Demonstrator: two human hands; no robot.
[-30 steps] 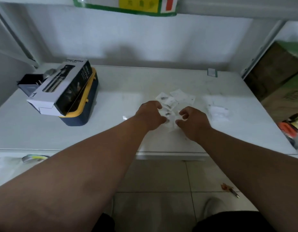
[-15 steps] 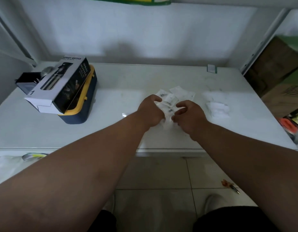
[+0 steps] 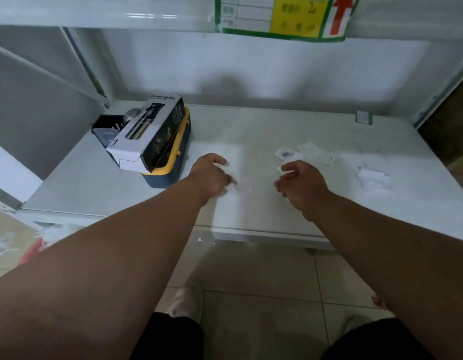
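My left hand is over the white shelf top, just right of the blue and yellow case. Its fingertips pinch the edge of a small clear packet, which is blurred. My right hand hovers a hand's width to the right, its fingers loosely curled with thumb and fingers apart; I see nothing held in it. A loose pile of small clear packets lies just beyond the right hand, one with a dark part inside.
A black and white bottle box lies on a blue and yellow case at the left, with a dark bin behind. More clear packets lie at the right. A labelled shelf edge runs overhead. Tiled floor and my shoes are below.
The hands were together on the packet pile; now they are apart. The left hand has moved left with a packet, and the view has tilted up and shifted.
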